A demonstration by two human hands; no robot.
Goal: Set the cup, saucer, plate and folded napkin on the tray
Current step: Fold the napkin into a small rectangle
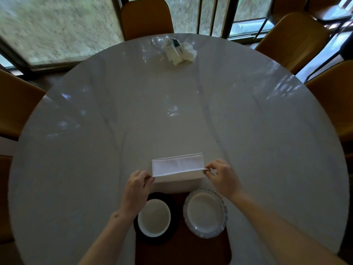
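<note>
A white folded napkin [177,167] lies on the round table just beyond a dark wooden tray [181,245]. My left hand [136,188] pinches the napkin's near left corner, and my right hand [221,176] pinches its near right corner. The near folded edge is lifted slightly. On the tray's left side a white cup [154,217] stands on a black saucer [172,207]. A white plate [205,212] with a scalloped rim rests on the tray's right side.
The pale marble table [114,131] is round and wide. A holder with paper napkins and sachets [178,50] stands at the far edge. Orange-brown chairs [146,16] ring the table, with windows behind them.
</note>
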